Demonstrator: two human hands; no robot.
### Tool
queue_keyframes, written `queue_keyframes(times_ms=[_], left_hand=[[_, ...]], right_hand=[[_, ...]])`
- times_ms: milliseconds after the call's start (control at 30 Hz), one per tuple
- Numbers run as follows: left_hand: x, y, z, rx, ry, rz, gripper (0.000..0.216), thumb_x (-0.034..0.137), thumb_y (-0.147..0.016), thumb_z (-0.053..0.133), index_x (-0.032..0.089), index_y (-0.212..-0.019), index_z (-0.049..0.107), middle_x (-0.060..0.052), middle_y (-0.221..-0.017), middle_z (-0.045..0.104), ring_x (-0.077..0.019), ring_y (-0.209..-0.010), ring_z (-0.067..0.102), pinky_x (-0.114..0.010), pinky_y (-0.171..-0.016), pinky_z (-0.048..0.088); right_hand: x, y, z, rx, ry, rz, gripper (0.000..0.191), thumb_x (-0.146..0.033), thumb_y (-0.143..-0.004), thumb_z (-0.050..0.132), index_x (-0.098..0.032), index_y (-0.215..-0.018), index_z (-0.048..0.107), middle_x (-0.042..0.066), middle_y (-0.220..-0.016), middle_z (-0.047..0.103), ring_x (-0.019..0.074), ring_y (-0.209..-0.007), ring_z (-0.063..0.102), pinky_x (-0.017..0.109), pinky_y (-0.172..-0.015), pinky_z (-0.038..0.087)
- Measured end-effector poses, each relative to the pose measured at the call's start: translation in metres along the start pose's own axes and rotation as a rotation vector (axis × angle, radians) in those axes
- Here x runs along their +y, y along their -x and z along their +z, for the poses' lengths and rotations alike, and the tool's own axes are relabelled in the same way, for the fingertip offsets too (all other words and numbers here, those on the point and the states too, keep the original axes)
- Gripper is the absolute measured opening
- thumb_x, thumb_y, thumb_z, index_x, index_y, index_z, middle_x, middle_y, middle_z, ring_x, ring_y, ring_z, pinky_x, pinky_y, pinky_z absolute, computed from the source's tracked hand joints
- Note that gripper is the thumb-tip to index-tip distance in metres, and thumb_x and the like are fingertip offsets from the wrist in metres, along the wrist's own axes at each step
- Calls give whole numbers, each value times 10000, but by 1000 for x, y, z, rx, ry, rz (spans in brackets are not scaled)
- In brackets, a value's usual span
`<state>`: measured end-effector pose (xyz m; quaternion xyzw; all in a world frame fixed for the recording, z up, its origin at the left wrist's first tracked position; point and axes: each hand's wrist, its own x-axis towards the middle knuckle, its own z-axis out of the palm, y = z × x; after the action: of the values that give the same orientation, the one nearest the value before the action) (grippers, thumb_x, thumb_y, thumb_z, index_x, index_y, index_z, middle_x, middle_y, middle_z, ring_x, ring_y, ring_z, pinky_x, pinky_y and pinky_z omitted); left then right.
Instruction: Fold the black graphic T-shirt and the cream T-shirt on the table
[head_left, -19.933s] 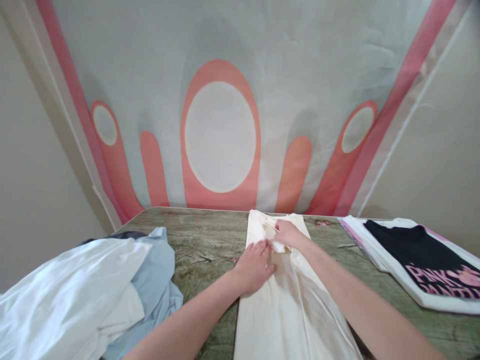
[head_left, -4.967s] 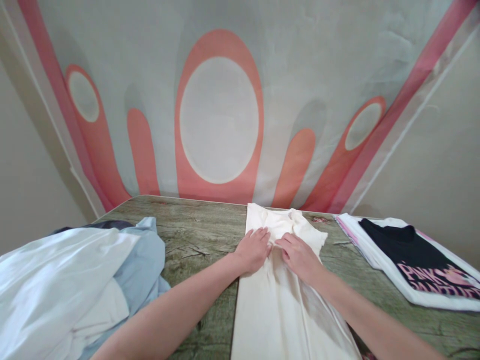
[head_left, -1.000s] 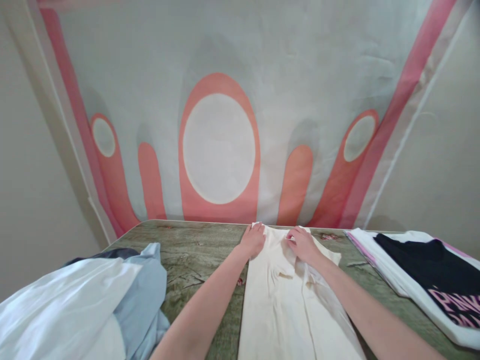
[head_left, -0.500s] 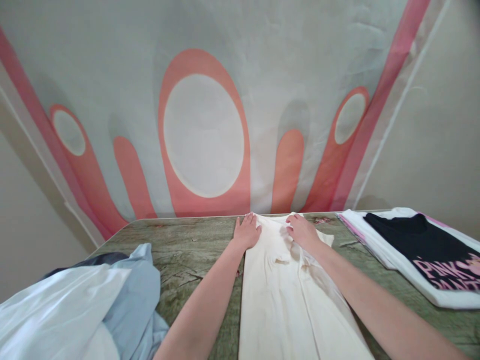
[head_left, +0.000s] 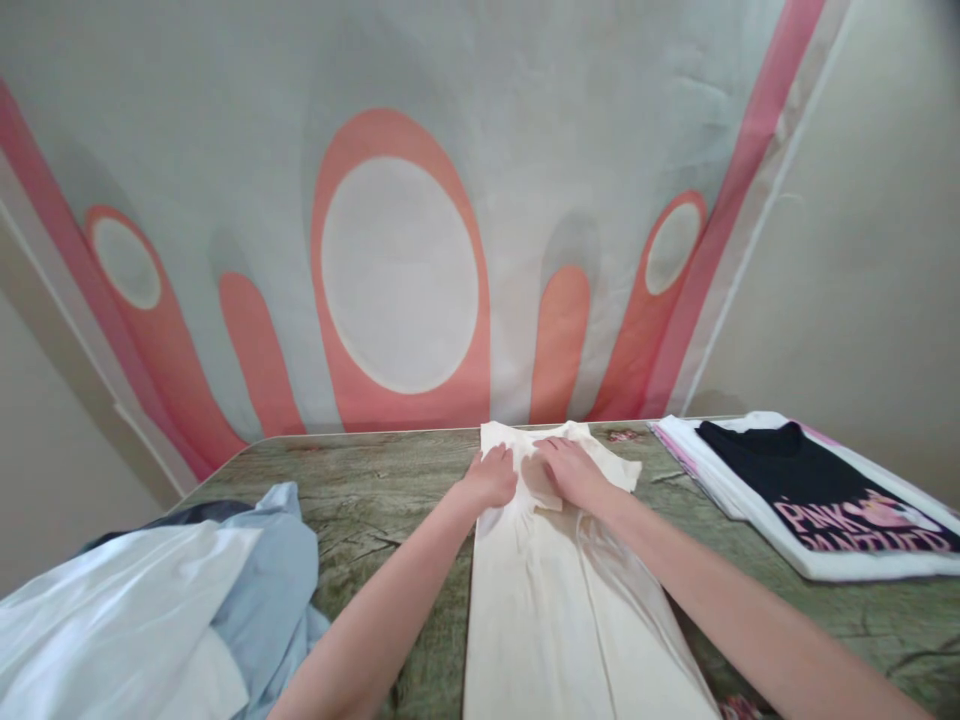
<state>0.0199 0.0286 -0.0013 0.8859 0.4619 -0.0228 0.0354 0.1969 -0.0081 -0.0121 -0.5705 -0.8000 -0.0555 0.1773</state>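
**Soft cream garment (head_left: 525, 610) runs lengthwise down the frame**

The garment lies flat on the tabletop (head_left: 375, 490), from the centre of the frame down to the bottom edge, which cuts it off. It looks light, thin and limp: likely to crease easily and shift with a light pull, neither stiff nor fragile. The smooth weave may slide a little on itself. The best holds are probably the two far corners, plus the straight left edge; a pinch in the middle would tend to bunch it.

Its long axis runs up the frame. What seems to be the neck end points away, to the tabletop's far edge, while the right side slants outward toward the lower right and a small pointed flap juts right near the top.

The left grip (head_left: 493, 478) rests on the upper left edge, fingers slightly spread. The right grip (head_left: 571, 474) touches the rumpled cloth just beside it, fingers curled; whether they pinch it, I cannot tell. A pile (head_left: 135, 610) sits lower left, a black shirt (head_left: 802, 475) at right.
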Motion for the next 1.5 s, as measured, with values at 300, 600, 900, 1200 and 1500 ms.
queue_keyframes(times_ms=[300, 600, 900, 1200, 1500], left_hand=[[11, 58, 23, 113, -32, 69, 558, 422, -931, 186, 90, -1367, 292, -143, -1453, 244, -229, -1341, 208, -405, -1065, 197], [9, 60, 37, 224, -55, 64, 589, 473, -929, 171, 121, -1389, 274, -129, -1459, 233, -244, -1340, 207, -431, -1067, 185], [9, 63, 35, 199, -37, 85, 549, 470, -932, 170, 190, -1396, 258, -88, -1475, 205, -245, -1343, 195, -449, -1067, 169], [10, 62, 37, 190, -13, 86, 558, 482, -927, 174, 188, -1395, 254, -85, -1476, 205, -247, -1344, 185, -447, -1070, 165], [10, 60, 39, 206, -3, 72, 566, 498, -924, 166, 197, -1396, 250, -76, -1477, 204, -249, -1342, 189, -447, -1066, 173]], right_hand=[[-38, 67, -13, -12, -217, -195, 288, -105, -866, 381, -151, -1033, 610, 83, -1026, 604, 175, -971, 521, 309, -858, 408], [-47, 78, -19, -39, -4, -146, 283, -93, -858, 424, -164, -1054, 615, 74, -1006, 621, 192, -989, 511, 334, -871, 365], [-48, 84, -21, -7, 12, -114, 255, -82, -841, 424, -164, -924, 651, 74, -939, 617, 190, -939, 513, 344, -866, 349], [-53, 89, -22, 8, -213, -256, 284, -114, -859, 408, -192, -1009, 636, 64, -998, 607, 193, -947, 512, 340, -849, 396], [-68, 97, -36, -76, -151, -294, 244, -77, -800, 449, -190, -832, 663, 54, -886, 604, 186, -851, 517, 341, -802, 398]])
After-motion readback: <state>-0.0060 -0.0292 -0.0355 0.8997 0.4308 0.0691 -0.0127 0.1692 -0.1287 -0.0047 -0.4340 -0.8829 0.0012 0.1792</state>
